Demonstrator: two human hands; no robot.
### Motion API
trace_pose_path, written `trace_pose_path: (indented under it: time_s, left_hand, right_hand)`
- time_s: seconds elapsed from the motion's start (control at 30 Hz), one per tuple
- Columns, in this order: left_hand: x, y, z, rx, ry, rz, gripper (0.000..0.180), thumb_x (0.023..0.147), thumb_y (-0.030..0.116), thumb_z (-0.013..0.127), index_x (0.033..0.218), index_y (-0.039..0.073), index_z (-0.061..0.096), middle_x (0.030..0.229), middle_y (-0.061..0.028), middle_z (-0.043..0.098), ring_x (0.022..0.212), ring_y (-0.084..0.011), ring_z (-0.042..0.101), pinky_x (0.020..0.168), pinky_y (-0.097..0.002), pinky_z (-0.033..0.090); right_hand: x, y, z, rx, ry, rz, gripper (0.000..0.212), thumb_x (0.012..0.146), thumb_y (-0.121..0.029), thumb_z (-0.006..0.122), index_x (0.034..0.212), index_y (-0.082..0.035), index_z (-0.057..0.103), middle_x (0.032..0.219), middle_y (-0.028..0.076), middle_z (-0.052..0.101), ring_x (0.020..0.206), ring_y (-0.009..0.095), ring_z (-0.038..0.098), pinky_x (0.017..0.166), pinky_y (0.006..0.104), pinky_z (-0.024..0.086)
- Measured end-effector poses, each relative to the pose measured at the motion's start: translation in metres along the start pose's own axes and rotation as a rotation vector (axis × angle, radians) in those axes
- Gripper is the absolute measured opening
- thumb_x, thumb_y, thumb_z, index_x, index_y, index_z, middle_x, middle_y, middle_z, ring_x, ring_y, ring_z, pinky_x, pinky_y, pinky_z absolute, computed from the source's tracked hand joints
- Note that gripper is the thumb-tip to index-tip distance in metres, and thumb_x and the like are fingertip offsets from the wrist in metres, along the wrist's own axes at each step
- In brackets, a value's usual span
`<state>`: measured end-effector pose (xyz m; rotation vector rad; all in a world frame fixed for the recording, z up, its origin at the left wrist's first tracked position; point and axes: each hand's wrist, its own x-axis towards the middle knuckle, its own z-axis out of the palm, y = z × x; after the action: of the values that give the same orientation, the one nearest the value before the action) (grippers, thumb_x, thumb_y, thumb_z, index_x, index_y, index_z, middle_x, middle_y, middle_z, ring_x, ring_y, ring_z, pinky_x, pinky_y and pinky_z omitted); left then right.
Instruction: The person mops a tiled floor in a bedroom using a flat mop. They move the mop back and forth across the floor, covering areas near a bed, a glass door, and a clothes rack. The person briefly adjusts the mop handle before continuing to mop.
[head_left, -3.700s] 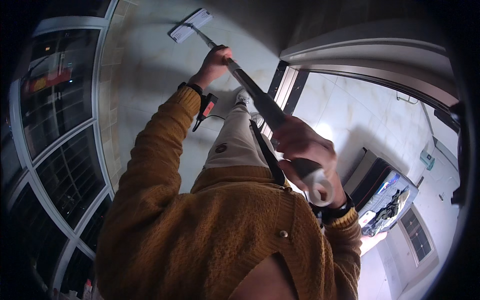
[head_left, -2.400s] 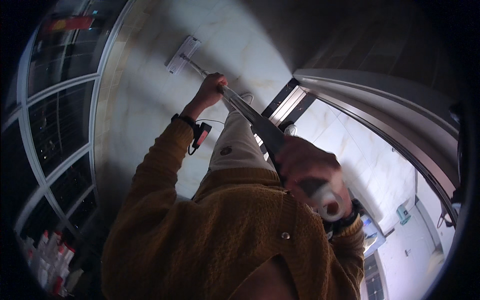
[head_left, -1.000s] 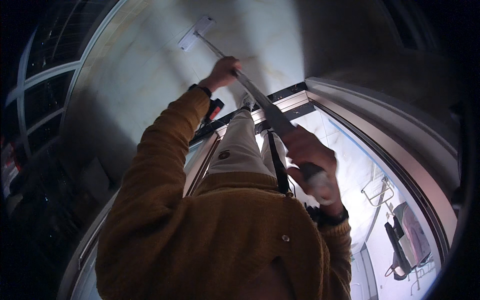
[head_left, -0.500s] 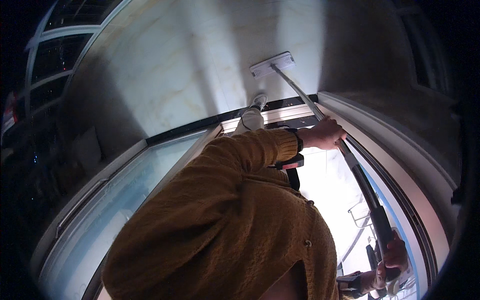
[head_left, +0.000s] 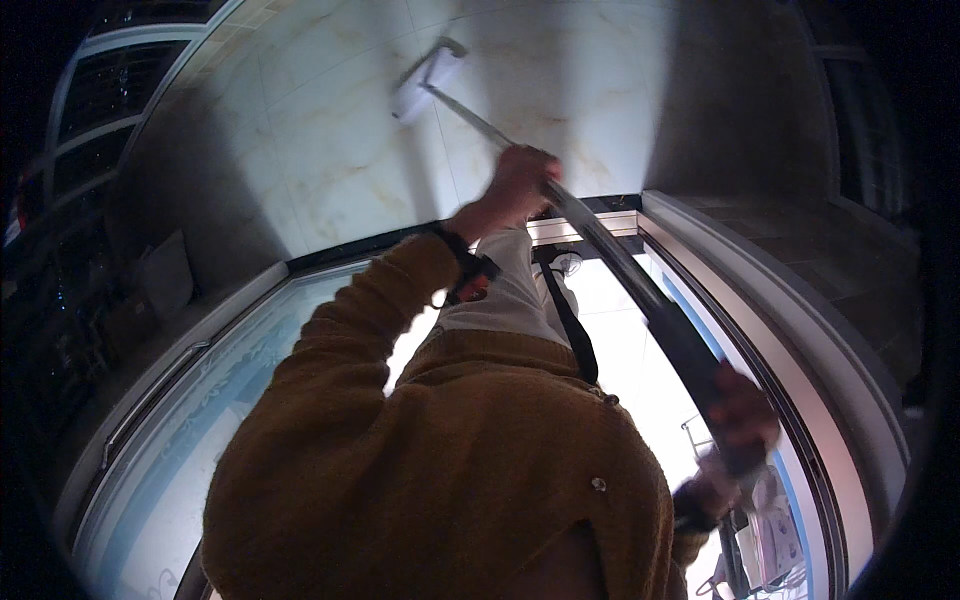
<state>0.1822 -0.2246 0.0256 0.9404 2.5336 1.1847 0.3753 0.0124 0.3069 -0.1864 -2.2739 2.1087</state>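
A flat mop (head_left: 617, 255) slants across the view, its pole running from lower right to upper left. Its pale rectangular head (head_left: 430, 80), slightly blurred, lies on the marbled tile floor at the upper middle. Wrapped round the middle of the pole, my left hand (head_left: 518, 185) is closed, with a dark band at the wrist. Lower right, my right hand (head_left: 738, 420) grips the thick dark end of the pole; motion smears its fingers.
I stand in a doorway with a dark threshold strip (head_left: 370, 238) across it. A glass door (head_left: 220, 410) with a long handle is at the left, and a door frame (head_left: 780, 310) at the right. A barred window (head_left: 110, 90) is at the far left.
The mop head has swung left and farther away, turning steeper. My left hand has moved left and forward with the pole; my right hand has come up and slightly left.
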Motion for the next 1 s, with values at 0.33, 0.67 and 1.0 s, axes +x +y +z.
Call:
trace_pose_path:
  time_s: [0.33,0.67,1.0]
  left_hand:
    - [-0.036,-0.096,-0.021,0.045,-0.189,-0.135,0.007,0.06,0.007,0.062,0.065,0.009,0.058,0.067,-0.009,0.058,0.069,-0.0301,0.057,0.064,-0.0394,0.044]
    - [0.024,0.12,0.097,-0.412,-0.175,0.277,0.02,0.069,0.021,0.073,0.077,0.008,0.059,0.072,-0.0063,0.062,0.07,-0.0221,0.062,0.061,-0.0352,0.046]
    - [0.021,0.152,0.077,-0.461,-0.188,0.153,0.019,0.069,0.017,0.073,0.08,0.008,0.059,0.072,-0.0052,0.062,0.074,-0.0227,0.062,0.067,-0.0372,0.046]
  right_hand:
    - [0.064,0.05,0.056,0.012,-0.352,-0.018,0.026,0.068,-0.011,0.072,0.087,-0.005,0.056,0.092,0.012,0.06,0.101,0.031,0.056,0.088,0.0434,0.043]
    - [-0.017,-0.081,-0.098,-0.301,-0.218,-0.095,0.026,0.071,-0.032,0.062,0.083,-0.016,0.046,0.085,0.003,0.048,0.095,0.023,0.046,0.093,0.0482,0.036]
    - [-0.035,-0.101,-0.108,-0.354,-0.131,-0.098,0.025,0.075,-0.032,0.063,0.079,-0.016,0.045,0.075,0.0,0.048,0.084,0.018,0.05,0.091,0.0457,0.038]
